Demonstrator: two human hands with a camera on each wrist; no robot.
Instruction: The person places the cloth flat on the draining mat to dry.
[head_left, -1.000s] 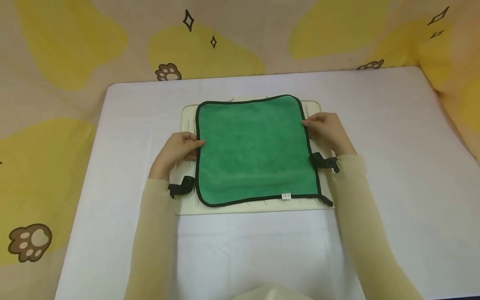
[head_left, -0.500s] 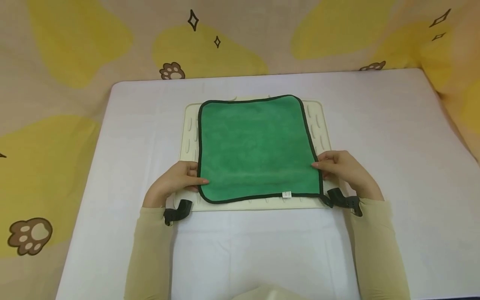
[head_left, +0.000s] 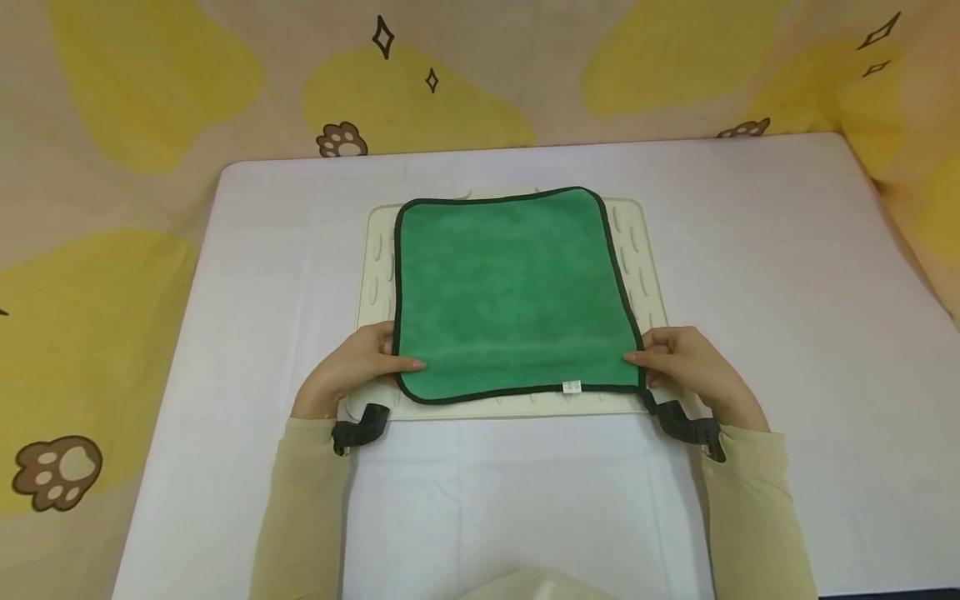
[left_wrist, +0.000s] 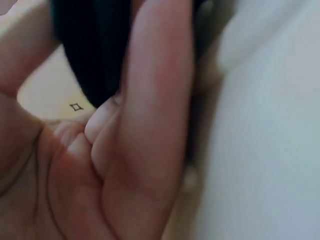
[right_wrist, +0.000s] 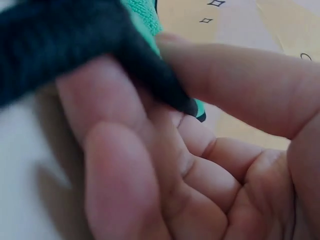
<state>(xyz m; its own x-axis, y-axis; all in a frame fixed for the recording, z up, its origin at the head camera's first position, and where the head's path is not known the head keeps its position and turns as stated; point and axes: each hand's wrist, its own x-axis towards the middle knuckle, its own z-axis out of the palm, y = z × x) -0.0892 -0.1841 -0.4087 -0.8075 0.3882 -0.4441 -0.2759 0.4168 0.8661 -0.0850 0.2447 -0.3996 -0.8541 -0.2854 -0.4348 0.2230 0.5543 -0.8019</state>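
A green cloth [head_left: 510,283] with a dark edging lies spread over a cream ridged mat [head_left: 637,250]. My left hand [head_left: 356,367] pinches the cloth's left edge near the front corner, thumb on top and fingers beneath. On the opposite side, my right hand [head_left: 693,362] pinches the right edge near its front corner in the same way. In the right wrist view the dark edging [right_wrist: 160,80] runs between thumb and curled fingers. The left wrist view has the cloth's dark edging [left_wrist: 95,55] beside the fingers; it is blurred there. A small white tag [head_left: 572,387] sits on the front edge.
The mat rests on a table with a white cover [head_left: 495,492]. A patterned yellow and beige curtain [head_left: 480,75] hangs behind the table and along its sides. Dark wrist-worn devices [head_left: 362,428] sit at both cuffs.
Both hands have slid toward the front along the cloth's side edges, from about mid-height to near the front corners. The cloth stays nearly in place on the mat.
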